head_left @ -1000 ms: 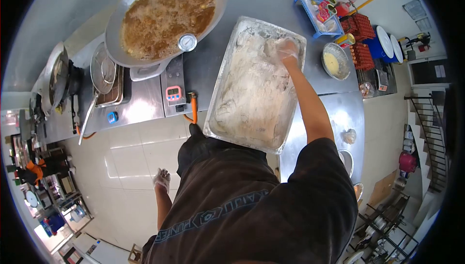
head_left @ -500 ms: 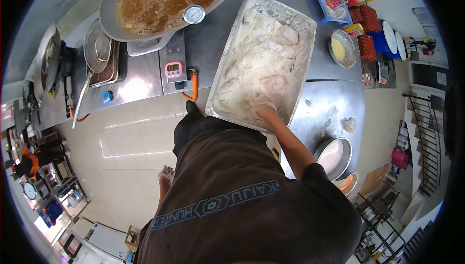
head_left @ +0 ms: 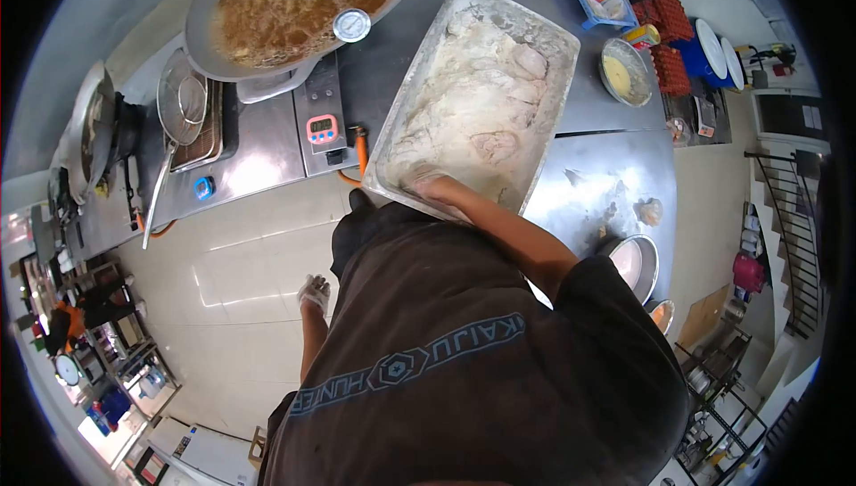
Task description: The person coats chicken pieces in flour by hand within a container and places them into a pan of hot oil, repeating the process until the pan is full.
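Observation:
A large metal tray [head_left: 563, 76] holds white flour with several flour-coated pieces in it. My right hand [head_left: 423, 177], in a thin clear glove, reaches into the flour at the tray's near left corner; its fingers are partly hidden by flour and too blurred to read. My left hand [head_left: 314, 291], gloved and dusted with flour, hangs over the floor at my left side, fingers apart and holding nothing. Beyond the tray at the upper left, a big pan [head_left: 203, 38] holds bubbling brown oil, with a round thermometer [head_left: 351, 25] at its rim.
A strainer [head_left: 182, 94] rests on a rack at the left, near a pink timer [head_left: 322, 128] and a blue timer [head_left: 204, 187]. On the right stand a bowl of batter [head_left: 625, 73], a blue basket [head_left: 592, 15], red egg trays [head_left: 670, 69] and a round metal pan [head_left: 655, 265].
My right hand has moved from the tray's far right corner to its near left corner. The coated pieces it covered now show. My left hand still hangs at my side.

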Tool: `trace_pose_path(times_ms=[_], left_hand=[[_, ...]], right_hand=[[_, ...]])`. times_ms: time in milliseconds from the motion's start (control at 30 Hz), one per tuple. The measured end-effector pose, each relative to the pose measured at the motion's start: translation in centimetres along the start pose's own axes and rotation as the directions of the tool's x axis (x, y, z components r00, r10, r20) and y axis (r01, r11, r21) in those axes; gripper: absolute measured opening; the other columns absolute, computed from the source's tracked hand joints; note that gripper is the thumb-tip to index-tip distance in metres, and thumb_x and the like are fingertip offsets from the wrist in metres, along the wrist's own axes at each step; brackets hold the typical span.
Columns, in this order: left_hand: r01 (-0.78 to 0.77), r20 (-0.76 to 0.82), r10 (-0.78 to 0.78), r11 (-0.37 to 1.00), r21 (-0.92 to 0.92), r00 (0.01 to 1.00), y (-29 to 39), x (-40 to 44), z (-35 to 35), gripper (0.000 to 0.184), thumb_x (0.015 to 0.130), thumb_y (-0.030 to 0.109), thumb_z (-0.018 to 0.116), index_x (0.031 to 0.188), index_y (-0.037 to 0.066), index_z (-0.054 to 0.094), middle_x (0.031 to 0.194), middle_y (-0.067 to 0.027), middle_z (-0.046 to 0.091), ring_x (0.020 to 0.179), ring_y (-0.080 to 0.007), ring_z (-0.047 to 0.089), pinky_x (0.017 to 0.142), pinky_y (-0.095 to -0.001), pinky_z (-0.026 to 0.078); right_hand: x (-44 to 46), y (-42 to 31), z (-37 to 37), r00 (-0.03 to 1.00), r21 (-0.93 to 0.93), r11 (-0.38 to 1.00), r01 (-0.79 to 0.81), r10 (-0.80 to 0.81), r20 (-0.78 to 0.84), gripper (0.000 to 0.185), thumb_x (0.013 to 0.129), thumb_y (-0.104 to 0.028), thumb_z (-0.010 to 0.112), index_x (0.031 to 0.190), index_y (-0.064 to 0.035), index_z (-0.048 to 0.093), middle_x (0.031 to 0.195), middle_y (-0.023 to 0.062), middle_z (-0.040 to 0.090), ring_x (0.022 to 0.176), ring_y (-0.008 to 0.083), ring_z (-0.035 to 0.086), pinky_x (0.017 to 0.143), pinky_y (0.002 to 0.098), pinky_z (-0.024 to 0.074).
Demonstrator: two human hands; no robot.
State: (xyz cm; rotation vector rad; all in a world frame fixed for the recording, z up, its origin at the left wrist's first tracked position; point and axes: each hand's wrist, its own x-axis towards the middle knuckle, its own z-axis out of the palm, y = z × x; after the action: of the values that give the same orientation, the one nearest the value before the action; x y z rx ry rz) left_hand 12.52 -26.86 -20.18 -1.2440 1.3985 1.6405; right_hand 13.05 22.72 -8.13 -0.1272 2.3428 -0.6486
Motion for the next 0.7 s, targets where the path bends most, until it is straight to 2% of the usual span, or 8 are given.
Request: trace_pose_path(times_ms=[100, 200, 267, 333, 433, 500, 567, 700], left_hand=[[0.042, 0.020, -0.041, 0.998, -0.055, 0.999, -1.6, 1.3, -1.6, 0.028, 0.087, 0.035, 0.048, 0.083, 0.007, 0.055, 0.075, -0.0057, 0.058, 0.066, -0.0219, 0.053, 0.063, -0.0336, 0.044], [0.078, 0.046, -0.074, 0.992, -0.098, 0.996, -3.2, 1.7, -4.2, 0.026, 0.087, 0.033, 0.048, 0.084, 0.009, 0.054, 0.073, -0.0046, 0.057, 0.066, -0.0205, 0.052, 0.063, -0.0339, 0.042], [0.105, 0.113, -0.095, 0.991, -0.087, 0.989, -4.4, 1.8, -6.5, 0.026, 0.087, 0.033, 0.048, 0.086, 0.008, 0.053, 0.074, -0.0045, 0.056, 0.069, -0.0199, 0.052, 0.064, -0.0339, 0.042], [0.021, 0.058, -0.017, 0.997, -0.070, 0.998, -5.0, -1.4, -6.1, 0.029, 0.087, 0.035, 0.046, 0.088, 0.007, 0.052, 0.079, -0.0062, 0.056, 0.074, -0.0206, 0.052, 0.067, -0.0337, 0.042], [-0.042, -0.006, 0.042, 0.999, 0.000, 0.999, -4.7, -5.9, -4.5, 0.032, 0.088, 0.036, 0.046, 0.089, 0.005, 0.052, 0.081, -0.0074, 0.056, 0.075, -0.0214, 0.051, 0.070, -0.0341, 0.042], [0.098, 0.063, -0.094, 0.993, -0.064, 0.994, -5.9, -1.2, -7.7, 0.032, 0.087, 0.037, 0.046, 0.091, 0.005, 0.052, 0.082, -0.0075, 0.055, 0.075, -0.0217, 0.051, 0.072, -0.0348, 0.042], [-0.088, 0.006, 0.088, 0.996, 0.019, 0.996, -5.1, -5.7, -4.2, 0.033, 0.087, 0.037, 0.046, 0.092, 0.005, 0.052, 0.085, -0.0077, 0.055, 0.078, -0.0221, 0.051, 0.074, -0.0349, 0.043], [0.013, 0.005, -0.013, 0.999, -0.051, 1.000, -4.1, 1.7, -6.0, 0.035, 0.087, 0.038, 0.046, 0.095, 0.004, 0.052, 0.089, -0.0083, 0.055, 0.083, -0.0230, 0.051, 0.074, -0.0344, 0.043]], right_hand=[[-3.5, 3.0, 0.4, 0.910, 0.509, 0.799, 0.320, -0.110, -0.399, 0.030, 0.082, -0.023, 0.042, 0.103, -0.0091, 0.059, 0.109, 0.0127, 0.056, 0.102, 0.0224, 0.050, 0.086, 0.0301, 0.0384], [-8.9, 4.8, -0.8, 0.909, 0.742, 0.621, 0.253, 0.109, -0.401, 0.029, 0.081, -0.020, 0.044, 0.104, -0.0104, 0.060, 0.114, 0.0122, 0.053, 0.105, 0.0222, 0.049, 0.087, 0.0302, 0.0383], [-11.2, 6.8, -1.8, 0.949, 0.725, 0.678, 0.121, 0.136, -0.286, 0.031, 0.082, -0.023, 0.045, 0.106, -0.0083, 0.058, 0.116, 0.0135, 0.051, 0.106, 0.0211, 0.048, 0.088, 0.0308, 0.0389], [-12.1, 8.2, -4.5, 0.980, 0.135, 0.979, -0.150, 0.166, -0.109, 0.035, 0.083, -0.027, 0.045, 0.108, -0.0055, 0.056, 0.118, 0.0153, 0.049, 0.106, 0.0198, 0.048, 0.088, 0.0314, 0.0393], [-7.4, 7.2, -1.2, 0.490, 0.055, 0.792, -0.608, 0.429, -0.759, 0.035, 0.081, -0.029, 0.046, 0.100, -0.0019, 0.060, 0.107, 0.0151, 0.056, 0.100, 0.0194, 0.052, 0.083, 0.0307, 0.0418], [-2.0, 9.3, 1.9, 0.655, 0.336, 0.885, -0.322, 0.464, -0.596, 0.038, 0.081, -0.029, 0.044, 0.104, -0.0025, 0.058, 0.113, 0.0139, 0.053, 0.107, 0.0215, 0.048, 0.090, 0.0322, 0.0361], [2.8, 10.4, 3.8, 0.815, 0.617, 0.786, -0.033, 0.378, -0.439, 0.040, 0.082, -0.029, 0.042, 0.108, -0.0032, 0.056, 0.120, 0.0126, 0.049, 0.114, 0.0236, 0.043, 0.097, 0.0336, 0.0304], [0.3, 0.8, -3.4, 0.732, 0.464, 0.824, -0.325, 0.530, -0.429, 0.036, 0.081, -0.029, 0.041, 0.102, -0.0060, 0.059, 0.109, 0.0129, 0.055, 0.106, 0.0231, 0.049, 0.089, 0.0319, 0.0372]])
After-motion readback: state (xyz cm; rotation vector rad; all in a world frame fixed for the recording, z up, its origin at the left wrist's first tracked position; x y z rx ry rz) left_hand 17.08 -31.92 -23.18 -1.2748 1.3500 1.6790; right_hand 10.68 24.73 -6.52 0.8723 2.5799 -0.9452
